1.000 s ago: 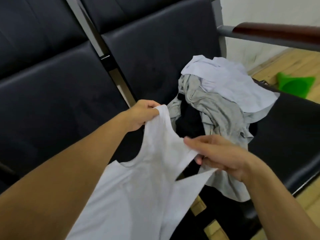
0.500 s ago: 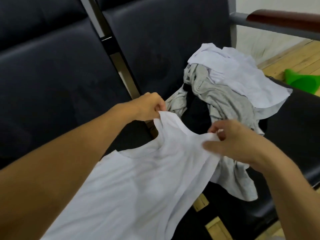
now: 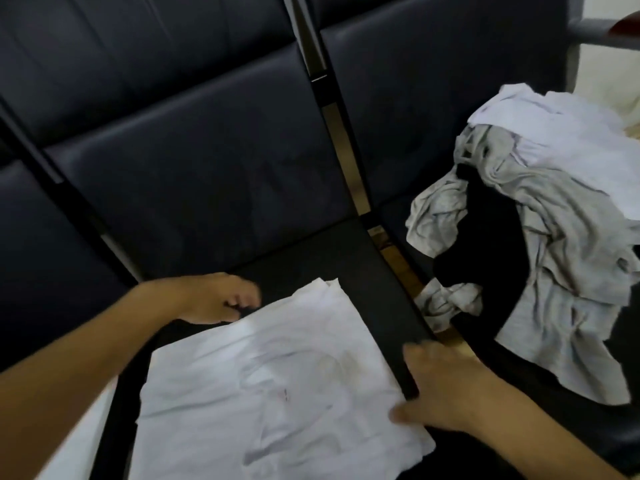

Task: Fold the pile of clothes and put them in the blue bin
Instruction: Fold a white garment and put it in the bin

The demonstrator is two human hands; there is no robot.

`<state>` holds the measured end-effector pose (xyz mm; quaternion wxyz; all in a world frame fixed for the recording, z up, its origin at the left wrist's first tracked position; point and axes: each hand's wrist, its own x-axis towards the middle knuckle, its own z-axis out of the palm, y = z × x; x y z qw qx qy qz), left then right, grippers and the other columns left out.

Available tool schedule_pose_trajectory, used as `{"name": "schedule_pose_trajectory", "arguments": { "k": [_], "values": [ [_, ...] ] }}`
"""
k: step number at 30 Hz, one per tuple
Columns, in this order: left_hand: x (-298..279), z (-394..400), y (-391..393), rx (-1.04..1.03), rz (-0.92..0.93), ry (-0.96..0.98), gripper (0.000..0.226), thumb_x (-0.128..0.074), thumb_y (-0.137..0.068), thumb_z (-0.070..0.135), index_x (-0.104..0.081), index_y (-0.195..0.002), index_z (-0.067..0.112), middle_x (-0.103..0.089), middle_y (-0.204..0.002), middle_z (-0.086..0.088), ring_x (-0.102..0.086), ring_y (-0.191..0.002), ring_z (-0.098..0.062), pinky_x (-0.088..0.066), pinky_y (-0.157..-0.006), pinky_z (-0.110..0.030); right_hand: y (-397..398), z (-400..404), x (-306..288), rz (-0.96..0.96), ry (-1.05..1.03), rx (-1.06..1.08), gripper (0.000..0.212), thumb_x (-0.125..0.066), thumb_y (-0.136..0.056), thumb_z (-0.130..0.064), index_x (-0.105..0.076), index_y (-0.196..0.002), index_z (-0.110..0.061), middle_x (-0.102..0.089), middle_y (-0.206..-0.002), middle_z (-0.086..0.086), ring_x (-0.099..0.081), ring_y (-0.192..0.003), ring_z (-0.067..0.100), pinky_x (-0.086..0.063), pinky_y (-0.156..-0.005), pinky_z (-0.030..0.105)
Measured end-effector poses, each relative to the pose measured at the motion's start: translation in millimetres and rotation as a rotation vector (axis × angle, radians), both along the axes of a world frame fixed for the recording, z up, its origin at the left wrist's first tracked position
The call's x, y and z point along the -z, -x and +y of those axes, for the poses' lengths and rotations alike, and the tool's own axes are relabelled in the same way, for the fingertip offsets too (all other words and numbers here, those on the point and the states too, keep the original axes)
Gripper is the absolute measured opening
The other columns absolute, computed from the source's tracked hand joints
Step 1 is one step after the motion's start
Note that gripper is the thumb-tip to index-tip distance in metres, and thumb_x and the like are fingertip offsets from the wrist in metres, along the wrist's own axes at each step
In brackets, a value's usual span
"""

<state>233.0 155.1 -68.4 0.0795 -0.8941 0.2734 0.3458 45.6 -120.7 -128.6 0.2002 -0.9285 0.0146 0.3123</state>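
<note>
Clothes were mostly unfolded at this moment, so by our reckoning the task had barely begun. We had one white top (image 3: 263,386) spread flat on the dark seat (image 3: 374,271) in front of us, not yet folded as far as we could judge. Our left hand (image 3: 221,299) sat at its far left corner with the fingers curled; motion blur kept us from telling whether they pinched the cloth. Our right hand (image 3: 446,393) rested at the garment's right edge, fingers fairly straight and close together, thumb lying on the fabric. The pile (image 3: 540,244), white, grey and black pieces tangled together, lay on the next seat to our right, well apart from the spread top. No blue bin was in view, so nothing could be counted as put away.
</note>
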Motion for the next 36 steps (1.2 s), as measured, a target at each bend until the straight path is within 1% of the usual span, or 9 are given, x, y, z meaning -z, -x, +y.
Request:
{"name": "schedule_pose_trajectory", "arguments": {
  "k": [2, 5, 11, 15, 17, 21, 23, 31, 36],
  "values": [
    [33, -31, -3, 0.044, -0.051, 0.128, 0.063, -0.057, -0.093, 0.008, -0.038, -0.143, 0.041, -0.042, -0.146, 0.010, -0.044, -0.132, -0.011, -0.040, -0.110, -0.033, 2, 12, 12, 0.114, 0.086, -0.059, 0.086, -0.068, -0.083, -0.054, -0.027, -0.147, -0.012, -0.036, -0.143, 0.006, -0.040, -0.133, 0.025, -0.041, -0.107, 0.034],
    [75, -83, -8, 0.166, -0.095, 0.216, 0.082, -0.065, -0.090, 0.030, -0.013, -0.147, 0.057, -0.017, -0.158, 0.016, -0.030, -0.141, -0.016, -0.035, -0.115, -0.044, 1, 27, 19, 0.111, 0.093, -0.113, 0.038, -0.070, -0.085, -0.048, -0.044, -0.094, -0.022, -0.041, -0.098, -0.001, -0.047, -0.107, 0.023, -0.044, -0.079, 0.029],
    [88, -100, -30, 0.138, -0.004, 0.138, 0.042, -0.065, -0.088, 0.019, -0.046, -0.110, 0.049, -0.048, -0.114, 0.005, -0.056, -0.096, -0.017, -0.055, -0.081, -0.042, -5, 12, 25, 0.115, -0.271, 0.038, 0.033, -0.058, -0.092, -0.036, -0.051, -0.121, -0.023, -0.044, -0.124, -0.002, -0.047, -0.108, 0.016, -0.039, -0.084, 0.027],
    [72, -61, -34, 0.055, -0.066, 0.193, 0.016, -0.064, -0.085, 0.021, -0.064, -0.080, 0.036, -0.064, -0.093, -0.003, -0.063, -0.082, -0.018, -0.053, -0.069, -0.036, -13, -5, 27, -0.069, -0.443, 0.096, 0.035, -0.068, -0.088, -0.025, -0.040, -0.068, -0.020, -0.045, -0.078, -0.008, -0.041, -0.067, 0.006, -0.034, -0.059, 0.020],
    [54, -39, -33, -0.048, -0.123, 0.195, 0.009, -0.064, -0.089, 0.015, -0.067, -0.081, 0.011, -0.065, -0.092, -0.010, -0.063, -0.081, -0.023, -0.052, -0.068, -0.034, -17, -11, 27, -0.133, -0.504, 0.195, 0.032, -0.069, -0.088, -0.026, -0.041, -0.074, -0.021, -0.048, -0.078, -0.008, -0.044, -0.065, 0.005, -0.039, -0.058, 0.018],
    [-13, 6, -7, -0.165, -0.272, 0.331, 0.021, -0.063, -0.091, 0.005, -0.071, -0.083, 0.023, -0.070, -0.090, 0.005, -0.066, -0.083, -0.008, -0.055, -0.070, -0.024, -20, -10, 7, 0.065, -0.739, 0.196, 0.066, -0.087, -0.071, -0.029, -0.047, -0.123, -0.038, -0.066, -0.109, -0.005, -0.067, -0.096, 0.008, -0.056, -0.078, 0.022],
    [-53, 19, 13, -0.175, -0.350, 0.410, 0.025, -0.061, -0.090, 0.000, -0.076, -0.089, 0.019, -0.073, -0.087, 0.011, -0.068, -0.083, -0.002, -0.056, -0.070, -0.020, -18, 2, -6, 0.097, -0.699, 0.045, 0.051, -0.087, -0.070, -0.021, -0.061, -0.112, -0.035, -0.070, -0.107, -0.006, -0.070, -0.096, 0.009, -0.056, -0.076, 0.021],
    [-182, 97, 110, -0.190, -0.865, 0.426, 0.025, -0.057, -0.088, -0.002, -0.073, -0.087, 0.016, -0.064, -0.081, 0.003, -0.060, -0.072, -0.011, -0.044, -0.062, -0.024, -20, 15, -84, -0.535, -0.118, -0.181, 0.025, -0.056, -0.084, -0.011, -0.055, -0.061, -0.018, -0.061, -0.077, 0.003, -0.064, -0.075, 0.021, -0.045, -0.057, 0.030],
    [-233, 134, 183, -0.396, -1.194, 0.811, 0.042, -0.051, -0.087, -0.009, -0.070, -0.082, 0.028, -0.070, -0.075, 0.020, -0.064, -0.077, 0.007, -0.047, -0.065, -0.008, -1, 10, -195, -1.093, -0.502, -0.031, 0.024, -0.053, -0.087, -0.001, -0.066, -0.087, -0.021, -0.063, -0.077, -0.012, -0.061, -0.070, 0.003, -0.044, -0.057, 0.014]
  ]
}}
